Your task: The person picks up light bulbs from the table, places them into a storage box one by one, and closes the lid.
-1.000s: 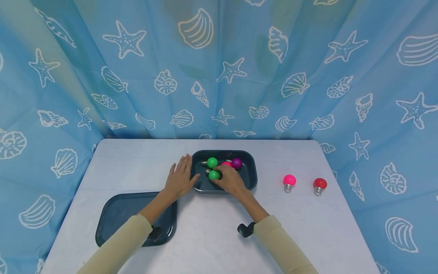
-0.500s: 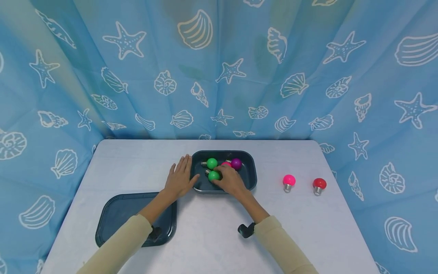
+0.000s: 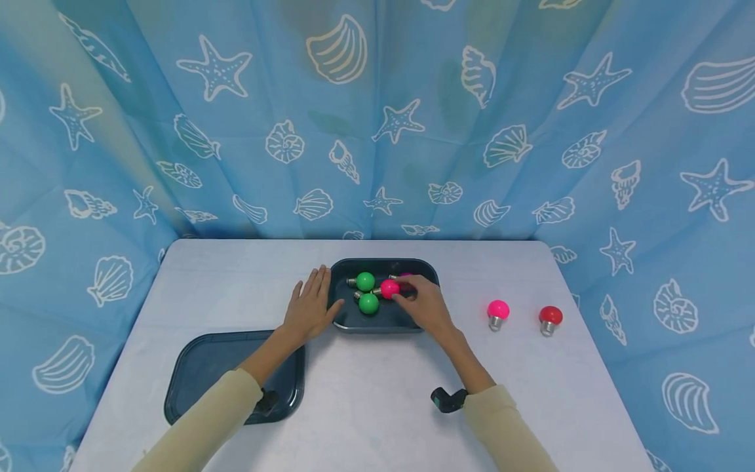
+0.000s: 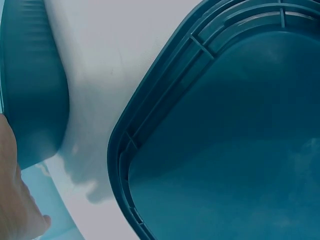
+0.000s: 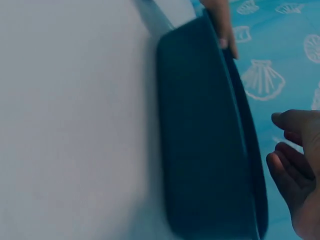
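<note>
My left hand (image 3: 308, 307) rests at the left rim of a dark tray (image 3: 383, 330), its fingers straight and its thumb over the near left corner. Inside the tray lie two green bulbs (image 3: 368, 303), a pink bulb (image 3: 389, 289) and a purple bulb mostly hidden behind my right hand. My right hand (image 3: 427, 305) hovers over the tray's right part, thumb and fingers apart beside the pink bulb. In the right wrist view the right hand (image 5: 300, 165) has loosely bent fingers; a bit of red shows between them.
A second dark tray (image 3: 200, 373), lower and wider, lies front left, partly under my left forearm. To the right on the white table (image 3: 366, 406) stand another pink bulb (image 3: 498, 311) and a red bulb (image 3: 551, 318). A shell-patterned blue curtain (image 3: 377, 164) hangs behind.
My right hand has let go of the nearer green bulb and moved right, uncovering the pink bulb and covering most of the purple one. The left hand has stayed put.
</note>
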Tool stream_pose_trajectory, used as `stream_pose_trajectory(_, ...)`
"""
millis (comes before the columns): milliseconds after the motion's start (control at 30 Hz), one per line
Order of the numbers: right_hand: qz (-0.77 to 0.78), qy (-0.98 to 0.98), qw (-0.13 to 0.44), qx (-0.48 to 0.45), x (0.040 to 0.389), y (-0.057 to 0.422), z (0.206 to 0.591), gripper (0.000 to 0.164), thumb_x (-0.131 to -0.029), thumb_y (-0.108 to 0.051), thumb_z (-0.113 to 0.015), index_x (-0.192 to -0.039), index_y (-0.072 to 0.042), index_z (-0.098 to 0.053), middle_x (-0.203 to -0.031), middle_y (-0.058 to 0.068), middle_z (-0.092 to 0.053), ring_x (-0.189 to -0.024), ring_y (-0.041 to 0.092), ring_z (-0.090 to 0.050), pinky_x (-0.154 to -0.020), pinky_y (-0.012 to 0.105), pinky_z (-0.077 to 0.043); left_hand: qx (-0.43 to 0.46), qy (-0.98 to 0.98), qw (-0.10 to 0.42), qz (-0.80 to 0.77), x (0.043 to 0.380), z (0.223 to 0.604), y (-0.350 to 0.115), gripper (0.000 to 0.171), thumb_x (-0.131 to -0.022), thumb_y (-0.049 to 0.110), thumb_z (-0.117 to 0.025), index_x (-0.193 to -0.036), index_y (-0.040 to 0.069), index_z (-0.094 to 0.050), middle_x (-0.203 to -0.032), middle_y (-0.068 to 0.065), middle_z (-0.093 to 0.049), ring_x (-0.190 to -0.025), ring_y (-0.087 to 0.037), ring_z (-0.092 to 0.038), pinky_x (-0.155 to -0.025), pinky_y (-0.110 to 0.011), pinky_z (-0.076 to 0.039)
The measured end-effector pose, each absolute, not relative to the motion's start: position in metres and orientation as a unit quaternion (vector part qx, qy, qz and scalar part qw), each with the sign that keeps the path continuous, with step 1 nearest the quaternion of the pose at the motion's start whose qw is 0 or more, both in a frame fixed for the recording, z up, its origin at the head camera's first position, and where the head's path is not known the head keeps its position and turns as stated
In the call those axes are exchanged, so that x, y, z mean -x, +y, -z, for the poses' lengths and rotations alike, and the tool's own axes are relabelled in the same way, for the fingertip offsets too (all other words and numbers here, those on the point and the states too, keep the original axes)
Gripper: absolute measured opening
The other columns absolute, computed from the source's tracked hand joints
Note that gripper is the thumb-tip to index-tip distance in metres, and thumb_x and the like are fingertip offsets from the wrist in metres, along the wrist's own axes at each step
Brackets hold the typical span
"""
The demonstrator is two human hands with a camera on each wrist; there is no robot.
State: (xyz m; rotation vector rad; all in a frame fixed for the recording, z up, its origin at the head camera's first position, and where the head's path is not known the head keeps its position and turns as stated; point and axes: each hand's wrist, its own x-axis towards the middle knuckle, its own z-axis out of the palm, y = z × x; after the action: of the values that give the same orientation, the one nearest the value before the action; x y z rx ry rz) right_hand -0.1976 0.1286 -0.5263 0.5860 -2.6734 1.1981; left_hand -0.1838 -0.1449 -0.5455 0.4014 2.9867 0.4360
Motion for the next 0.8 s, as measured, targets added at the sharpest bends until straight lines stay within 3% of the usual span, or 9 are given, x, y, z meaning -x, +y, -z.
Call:
stream_pose_trajectory(300, -0.432, -0.882, 0.111, -0.152, 0.193, 0.178, 0.518, 0.035, -0.088, -0.006, -0.077, -0.121, 0.001, -0.068, -0.117, 0.016, -0.068, -0.105, 0.030, -0.065, -0.084, 0.041, -0.057, -0.129, 0.979, 0.048, -0.152, 0.184, 0.545, -0.145, 0.079, -0.106, 0.045, -0.043, -0.158, -0.003, -0.011, -0.165, -0.019, -0.010, -0.151, -0.034, -0.010, -0.118, -0.055, -0.011)
stream_pose_trajectory(567, -0.425, -0.893, 0.133, -0.065, 0.182, 0.225, 0.533, 0.035, -0.092, -0.011, -0.074, -0.125, -0.002, -0.067, -0.124, 0.014, -0.066, -0.111, 0.030, -0.064, -0.090, 0.042, -0.054, -0.127, 0.980, 0.052, -0.141, 0.185, 0.545, -0.145, 0.079, -0.106, 0.047, -0.041, -0.159, -0.002, -0.010, -0.165, -0.018, -0.010, -0.151, -0.033, -0.010, -0.118, -0.055, -0.012)
stream_pose_trajectory(800, -0.400, -0.902, 0.161, -0.005, 0.175, 0.257, 0.553, 0.035, -0.092, -0.010, -0.073, -0.125, -0.001, -0.066, -0.124, 0.021, -0.064, -0.114, 0.037, -0.061, -0.097, 0.050, -0.049, -0.129, 0.981, 0.059, -0.131, 0.184, 0.543, -0.145, 0.080, -0.106, 0.050, -0.037, -0.159, -0.002, -0.007, -0.165, -0.018, -0.008, -0.151, -0.033, -0.010, -0.118, -0.055, -0.012)
